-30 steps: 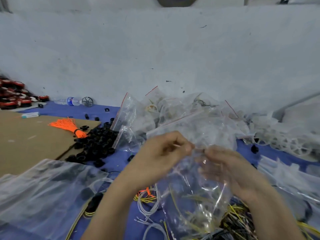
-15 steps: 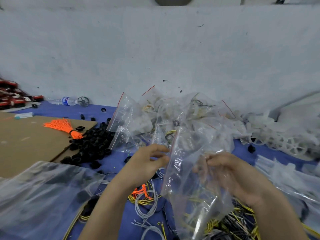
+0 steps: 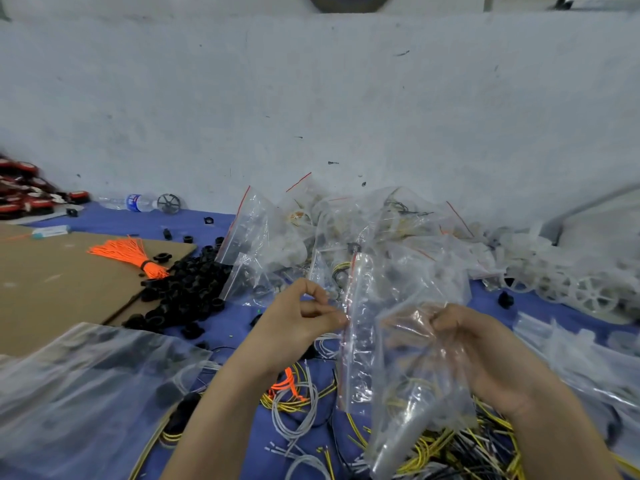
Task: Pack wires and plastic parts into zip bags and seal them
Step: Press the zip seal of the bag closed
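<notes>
Our left grip (image 3: 304, 318) pinches the red-striped edge of a clear zip bag (image 3: 362, 362), while our right grip (image 3: 485, 351) curls around the bag's crumpled film from behind. We hold the bag upright above the blue surface (image 3: 228, 317), over loose yellow and grey wires (image 3: 298, 407); a heap of black plastic parts (image 3: 187, 289) lies well to the left.

1 head-worn view, close above the hands (image 3: 381, 327), angled forward and down.
</notes>
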Motion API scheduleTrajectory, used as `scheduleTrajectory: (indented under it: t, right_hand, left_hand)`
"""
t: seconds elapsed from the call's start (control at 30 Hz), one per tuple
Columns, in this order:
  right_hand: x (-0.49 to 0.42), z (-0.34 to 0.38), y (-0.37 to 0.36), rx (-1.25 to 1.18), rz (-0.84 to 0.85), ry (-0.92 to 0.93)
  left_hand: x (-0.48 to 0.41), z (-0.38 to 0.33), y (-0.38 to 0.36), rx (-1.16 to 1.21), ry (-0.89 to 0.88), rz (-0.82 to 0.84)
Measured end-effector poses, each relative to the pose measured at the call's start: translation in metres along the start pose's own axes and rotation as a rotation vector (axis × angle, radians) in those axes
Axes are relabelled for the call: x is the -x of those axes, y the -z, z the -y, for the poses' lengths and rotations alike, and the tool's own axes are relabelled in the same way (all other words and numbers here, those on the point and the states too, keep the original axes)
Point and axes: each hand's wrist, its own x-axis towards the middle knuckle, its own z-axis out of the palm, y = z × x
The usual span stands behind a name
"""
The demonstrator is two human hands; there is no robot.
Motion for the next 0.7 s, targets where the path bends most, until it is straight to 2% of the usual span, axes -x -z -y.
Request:
scheduleTrajectory:
  t: [0.1, 0.27, 0.4, 0.47, 0.53, 0.6, 0.63, 0.7]
  right_hand:
    - [-0.002, 0.000, 0.003, -0.057, 0.030, 0.012]
    - [-0.005, -0.001, 0.005, -0.161, 0.036, 0.094]
    - [-0.010, -0.004, 0.010, -0.159, -0.083, 0.108]
    - [-0.013, -0.006, 0.008, -0.072, -0.194, 0.076]
    - [-0.018, -0.013, 0.008, 0.195, -0.383, 0.037]
    - [-0.022, -0.015, 0.008, 0.519, -0.557, 0.053]
    - [-0.023, -0.014, 0.006, 0.613, -0.586, 0.087]
    - [-0.029, -0.013, -0.005, 0.708, -0.541, 0.149]
  left_hand:
    - [0.000, -0.002, 0.001, 0.053, 0.001, -0.010]
    - [0.002, -0.006, -0.002, 0.152, 0.040, 0.077]
    - [0.007, -0.008, -0.003, 0.138, 0.031, 0.169]
    - [0.007, -0.007, -0.002, 0.158, 0.043, 0.188]
    - [0.005, -0.006, 0.006, 0.183, 0.032, 0.083]
    - [0.004, -0.005, 0.028, 0.141, -0.080, -0.129]
    - [0.005, -0.006, 0.042, 0.116, -0.158, -0.258]
    - [0.012, -0.009, 0.072, 0.084, -0.298, -0.556]
